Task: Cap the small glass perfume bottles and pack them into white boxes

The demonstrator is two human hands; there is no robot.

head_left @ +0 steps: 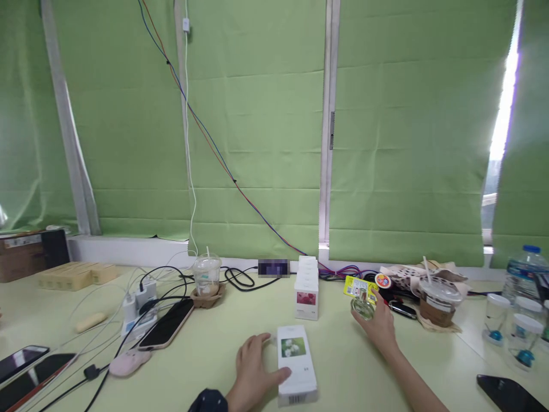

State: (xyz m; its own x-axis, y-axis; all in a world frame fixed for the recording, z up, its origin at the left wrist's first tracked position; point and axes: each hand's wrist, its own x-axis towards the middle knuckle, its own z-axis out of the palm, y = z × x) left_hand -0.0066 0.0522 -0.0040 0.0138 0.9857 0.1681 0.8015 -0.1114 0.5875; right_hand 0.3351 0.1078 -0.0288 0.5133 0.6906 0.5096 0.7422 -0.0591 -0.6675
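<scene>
My left hand [253, 366] is beside a white box [299, 372] that lies on the table with a white-flower picture on its face. The thumb rests on the box's left edge, and the fingers reach forward, apart from the thumb. Farther right, my right hand [380, 329] has its thumb and fingers around a small clear glass container [362, 307] with a rounded body; its exact kind is unclear. A row of similar white boxes [306, 306] stands behind, the front one bearing a pink picture.
A yellow card [354, 286] lies behind my right hand. Iced drink cups stand left [207, 274] and right [437, 300]. Cables, a power strip [139, 309] and phones [169, 323] fill the left. Several small jars [524, 337] and a water bottle [525, 272] are at right.
</scene>
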